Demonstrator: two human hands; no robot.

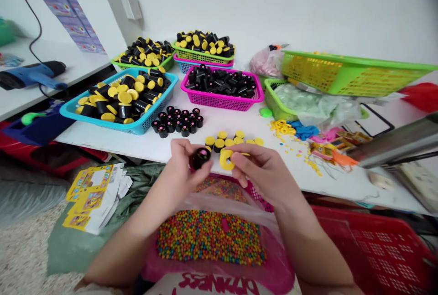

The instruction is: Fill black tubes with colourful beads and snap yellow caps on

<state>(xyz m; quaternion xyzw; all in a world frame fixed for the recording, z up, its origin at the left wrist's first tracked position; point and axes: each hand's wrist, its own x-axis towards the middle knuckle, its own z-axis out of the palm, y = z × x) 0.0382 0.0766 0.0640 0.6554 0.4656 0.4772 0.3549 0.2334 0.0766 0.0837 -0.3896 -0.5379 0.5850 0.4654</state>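
Note:
A small black container (pixel 200 158) with a pink spot inside is gripped in my left hand (pixel 183 163), its open end tilted toward me. Between the thumb and fingers of my right hand (pixel 262 167) is a yellow cap (pixel 226 159), held a short way to the right of the container and apart from it. Just beyond both hands stand several yellow-capped containers (pixel 221 135) on the white table. A cluster of black containers (pixel 178 121) with pink spots sits farther left. Under my forearms, many coloured beads (pixel 208 235) lie in a pink tray (pixel 278 263) lined with clear plastic.
Blue basket (pixel 137 124), green baskets and a magenta basket (pixel 222 100) at the back hold black containers, many yellow-capped. A green basket (pixel 356 76), yellow rings (pixel 282 127) and blue pieces (pixel 304 130) are right. A heat gun (pixel 37 75) lies left; a red crate (pixel 369 240) stands lower right.

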